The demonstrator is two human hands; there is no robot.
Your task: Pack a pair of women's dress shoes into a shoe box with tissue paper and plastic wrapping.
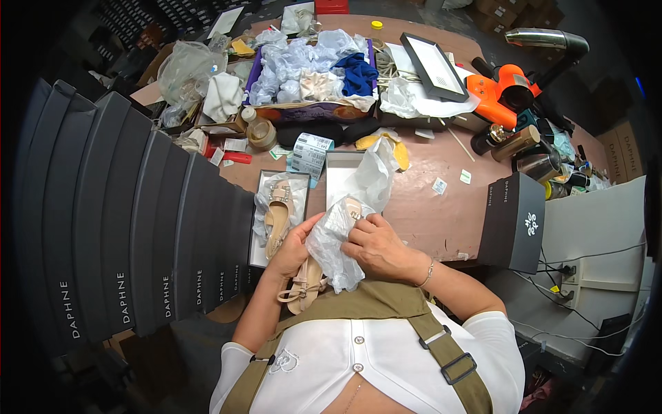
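Note:
Both my hands are over the near edge of the workbench, closed on white tissue paper [338, 238]. My left hand [293, 250] grips its left side, and my right hand [378, 243] pinches it from the right. A beige shoe [354, 207] partly shows at the top of the paper; the rest of it is hidden. Below my left hand a beige strappy sandal [303, 286] lies close to my body. Left of my hands, an open shoe box [259, 259] holds tissue and a beige studded sandal [277, 217]. Another white-lined box [338, 168] stands just behind the paper.
Stacked dark shoe boxes [158, 228] line the left side. A dark box [512, 221] stands at the right edge. Behind are a label sheet [310, 155], a glue jar [260, 130], a purple carton [310, 112] of crumpled tissue and an orange heat gun [493, 96].

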